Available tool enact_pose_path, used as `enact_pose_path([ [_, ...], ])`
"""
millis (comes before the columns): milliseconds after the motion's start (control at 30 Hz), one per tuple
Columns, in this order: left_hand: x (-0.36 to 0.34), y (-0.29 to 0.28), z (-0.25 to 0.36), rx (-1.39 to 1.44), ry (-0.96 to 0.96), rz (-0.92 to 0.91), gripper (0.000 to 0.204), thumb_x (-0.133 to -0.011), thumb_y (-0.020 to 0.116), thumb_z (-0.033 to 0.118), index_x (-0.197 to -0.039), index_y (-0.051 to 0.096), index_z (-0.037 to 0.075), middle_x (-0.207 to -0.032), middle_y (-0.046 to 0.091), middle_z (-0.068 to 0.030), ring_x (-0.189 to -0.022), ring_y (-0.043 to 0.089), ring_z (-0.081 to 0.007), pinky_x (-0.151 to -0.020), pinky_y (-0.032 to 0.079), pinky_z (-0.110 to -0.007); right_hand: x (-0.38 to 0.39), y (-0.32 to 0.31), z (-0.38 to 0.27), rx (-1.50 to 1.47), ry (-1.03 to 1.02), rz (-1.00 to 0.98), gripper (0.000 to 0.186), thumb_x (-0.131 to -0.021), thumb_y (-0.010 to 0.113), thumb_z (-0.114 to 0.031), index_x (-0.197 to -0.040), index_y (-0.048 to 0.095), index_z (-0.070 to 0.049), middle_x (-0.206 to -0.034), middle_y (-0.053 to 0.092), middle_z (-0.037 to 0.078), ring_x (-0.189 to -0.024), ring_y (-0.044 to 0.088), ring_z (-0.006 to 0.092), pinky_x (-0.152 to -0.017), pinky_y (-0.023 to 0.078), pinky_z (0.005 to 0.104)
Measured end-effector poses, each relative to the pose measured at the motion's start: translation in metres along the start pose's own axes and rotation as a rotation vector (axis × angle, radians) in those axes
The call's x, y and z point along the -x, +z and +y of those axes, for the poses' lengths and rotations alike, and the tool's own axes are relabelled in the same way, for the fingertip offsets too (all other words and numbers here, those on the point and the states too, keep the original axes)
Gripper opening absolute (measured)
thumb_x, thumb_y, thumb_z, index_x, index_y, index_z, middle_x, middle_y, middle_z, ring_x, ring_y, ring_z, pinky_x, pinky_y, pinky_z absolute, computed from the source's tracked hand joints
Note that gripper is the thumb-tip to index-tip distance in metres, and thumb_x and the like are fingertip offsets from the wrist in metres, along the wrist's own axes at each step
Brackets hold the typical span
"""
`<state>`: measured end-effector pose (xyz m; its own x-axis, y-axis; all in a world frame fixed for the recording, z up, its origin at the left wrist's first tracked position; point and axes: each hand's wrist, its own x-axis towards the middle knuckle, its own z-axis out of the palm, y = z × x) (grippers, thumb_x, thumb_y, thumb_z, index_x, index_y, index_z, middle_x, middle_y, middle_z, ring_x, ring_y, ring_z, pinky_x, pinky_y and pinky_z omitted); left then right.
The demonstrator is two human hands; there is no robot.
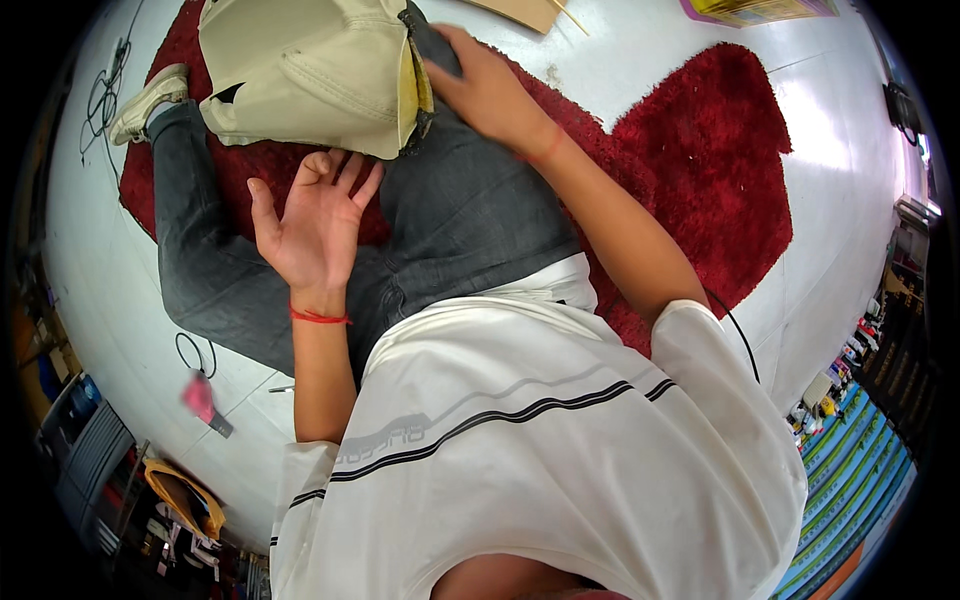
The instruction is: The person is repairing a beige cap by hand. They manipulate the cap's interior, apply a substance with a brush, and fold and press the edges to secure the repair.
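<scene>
A beige stitched cover (325, 85), looking like leather or vinyl, lies across my legs at the top. Its right edge shows a yellow lining (412, 85) and dark trim; what kind of cover it is, I cannot make out. Just below its lower edge is my left hand (318, 225), palm up, fingers loosely curled and apart, holding nothing visible. My right hand (495, 100) lies over my thigh at the cover's right edge. Its thumb and forefinger are spread, their tips close to the dark trim; the other fingers are partly hidden.
Beneath my legs spreads a red shaggy rug (705, 170) on pale floor tiles. A pink object with a grey end (203, 402) and a black loop (196, 352) lie at left. Cardboard (520, 10) is at the top; a yellow-brown bag (185, 497) sits lower left.
</scene>
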<state>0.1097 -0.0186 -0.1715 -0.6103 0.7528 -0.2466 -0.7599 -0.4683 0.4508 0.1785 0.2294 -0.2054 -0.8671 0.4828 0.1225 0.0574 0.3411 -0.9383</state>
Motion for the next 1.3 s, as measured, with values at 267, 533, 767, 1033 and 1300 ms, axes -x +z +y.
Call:
enact_pose_path([
  [267,0.008,-0.006,-0.003,-0.017,0.038,-0.03,0.068,-0.1,0.046,0.069,-0.105,0.058,0.002,-0.136,0.053,-0.0173,-0.145,0.036,-0.0397,-0.123,0.025,-0.062,0.094,-0.129,0.055,0.522,0.168,0.308,0.032,-0.1,0.07,-0.017,-0.125,0.068,0.002,-0.117,0.073,0.01,-0.107,0.069,0.0179,-0.091,0.055,0.0339],
  [533,0.008,-0.023,-0.007,0.075,0.047,0.013,0.071,-0.098,0.046,0.073,-0.106,0.059,0.003,-0.139,0.053,-0.0219,-0.142,0.041,-0.0391,-0.124,0.025,-0.062,0.121,-0.015,-0.084,-0.091,-0.227,-0.037,0.013,-0.089,0.072,0.001,-0.102,0.072,0.002,-0.088,0.071,0.012,-0.075,0.069,0.0177,-0.068,0.054,0.0293],
  [767,0.036,-0.029,0.009,-0.143,0.096,0.14,0.073,-0.102,0.038,0.071,-0.112,0.06,0.001,-0.158,0.039,-0.0285,-0.151,0.034,-0.0421,-0.122,0.03,-0.055,0.112,0.044,-0.108,-0.286,-0.216,-0.467,0.015,-0.082,0.08,-0.001,-0.096,0.073,0.001,-0.086,0.071,0.011,-0.069,0.07,0.019,-0.064,0.054,0.0291],
  [1033,0.173,-0.057,0.159,-0.526,0.966,0.433,0.075,-0.101,0.039,0.069,-0.115,0.064,0.001,-0.157,0.04,-0.0331,-0.147,0.038,-0.0467,-0.124,0.029,-0.057,0.094,0.066,-0.098,-0.169,-0.087,-0.64,0.013,-0.089,0.075,0.0,-0.101,0.072,0.005,-0.087,0.07,0.011,-0.076,0.069,0.0162,-0.071,0.053,0.0269],
  [1300,0.262,-0.29,0.181,-1.613,0.706,1.582,0.044,-0.095,0.075,0.039,-0.125,0.073,0.007,-0.124,0.071,-0.0144,-0.114,0.066,-0.0274,-0.099,0.052,-0.037,0.087,0.097,-0.113,-0.176,-0.16,-0.832,0.011,-0.091,0.072,0.001,-0.101,0.071,0.005,-0.086,0.068,0.01,-0.077,0.066,0.016,-0.074,0.052,0.0266],
])
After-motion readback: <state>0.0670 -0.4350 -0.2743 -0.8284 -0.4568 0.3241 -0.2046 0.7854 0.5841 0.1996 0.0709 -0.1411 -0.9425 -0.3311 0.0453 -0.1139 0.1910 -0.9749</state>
